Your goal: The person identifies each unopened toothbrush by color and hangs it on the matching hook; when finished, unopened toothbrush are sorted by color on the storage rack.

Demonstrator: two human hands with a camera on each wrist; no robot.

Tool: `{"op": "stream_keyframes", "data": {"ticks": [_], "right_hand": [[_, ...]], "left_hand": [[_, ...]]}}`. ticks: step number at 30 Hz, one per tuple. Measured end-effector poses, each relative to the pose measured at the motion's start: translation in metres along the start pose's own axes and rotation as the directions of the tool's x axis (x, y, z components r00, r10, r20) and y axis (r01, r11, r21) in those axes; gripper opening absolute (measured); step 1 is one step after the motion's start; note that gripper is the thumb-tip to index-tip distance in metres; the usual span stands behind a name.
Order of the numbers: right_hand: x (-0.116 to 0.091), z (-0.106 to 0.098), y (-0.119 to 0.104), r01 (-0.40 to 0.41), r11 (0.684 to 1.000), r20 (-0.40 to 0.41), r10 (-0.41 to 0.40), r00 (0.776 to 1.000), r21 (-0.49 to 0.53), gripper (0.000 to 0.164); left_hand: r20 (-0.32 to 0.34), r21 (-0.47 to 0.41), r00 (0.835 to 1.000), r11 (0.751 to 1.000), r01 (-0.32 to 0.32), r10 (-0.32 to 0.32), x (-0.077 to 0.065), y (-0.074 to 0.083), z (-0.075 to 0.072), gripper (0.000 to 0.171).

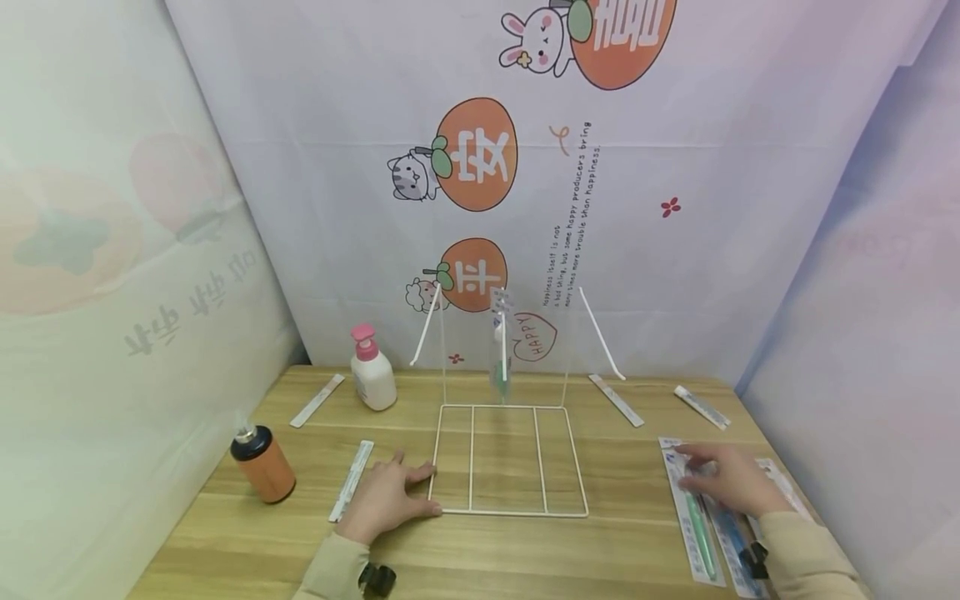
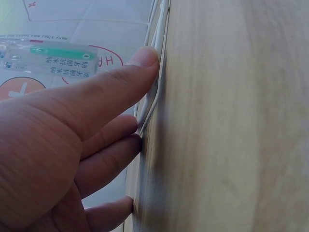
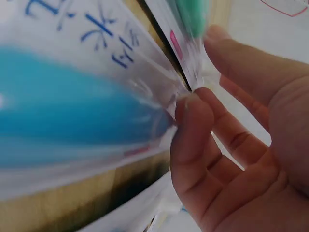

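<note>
In the head view, a white wire display rack [image 1: 510, 513] with three hooks stands on the table. A clear-packed green toothbrush [image 1: 499, 383] hangs on its middle hook. My left hand [image 1: 386, 498] is at the rack's front left corner, thumb and fingertips touching the base wire. At the right, my right hand [image 1: 731, 482] bends over a row of packaged toothbrushes. Its thumb and fingers pinch the upper part of the packaged green toothbrush [image 1: 697, 533]. Beside that lies a packaged blue toothbrush [image 3: 72, 111], close to the fingertips in the right wrist view.
An orange bottle [image 1: 264, 467] and a white pump bottle [image 1: 373, 379] with a pink top stand at the left. Slim white packets [image 1: 351, 482] lie beside the rack, and a white tube [image 1: 701, 407] lies at the back right. Printed cloth [image 1: 337, 208] hangs behind the table.
</note>
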State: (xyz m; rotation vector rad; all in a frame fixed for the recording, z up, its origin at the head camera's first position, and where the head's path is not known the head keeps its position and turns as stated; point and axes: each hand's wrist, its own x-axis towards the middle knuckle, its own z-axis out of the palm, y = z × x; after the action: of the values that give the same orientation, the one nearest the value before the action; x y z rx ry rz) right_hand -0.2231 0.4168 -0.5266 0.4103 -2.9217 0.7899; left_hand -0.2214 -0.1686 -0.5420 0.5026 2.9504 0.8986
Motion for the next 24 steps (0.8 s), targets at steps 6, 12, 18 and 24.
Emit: {"op": "stream_keyframes", "data": {"ticks": [6, 12, 18, 24], "right_hand": [[0.005, 0.004, 0.0, -0.032, 0.998, -0.009, 0.031, 0.999, -0.057, 0.06], [0.011, 0.01, 0.005, -0.085, 0.994, 0.006, 0.085, 0.996, -0.074, 0.05], [0.009, 0.014, 0.008, -0.093, 0.994, -0.032, 0.091, 0.995, -0.053, 0.043], [0.007, 0.006, 0.0, -0.104, 0.994, -0.056, 0.104, 0.993, -0.007, 0.045]], "left_hand": [[0.001, 0.0, 1.0, 1.0, 0.009, -0.009, 0.0, 0.001, -0.001, 0.068], [0.006, -0.008, 1.0, 1.0, 0.009, -0.009, 0.0, 0.001, 0.001, 0.068], [0.009, -0.003, 1.0, 1.0, 0.017, -0.017, 0.0, -0.001, 0.003, 0.068], [0.008, -0.003, 1.0, 1.0, 0.027, -0.027, 0.0, 0.002, 0.0, 0.068]]}}
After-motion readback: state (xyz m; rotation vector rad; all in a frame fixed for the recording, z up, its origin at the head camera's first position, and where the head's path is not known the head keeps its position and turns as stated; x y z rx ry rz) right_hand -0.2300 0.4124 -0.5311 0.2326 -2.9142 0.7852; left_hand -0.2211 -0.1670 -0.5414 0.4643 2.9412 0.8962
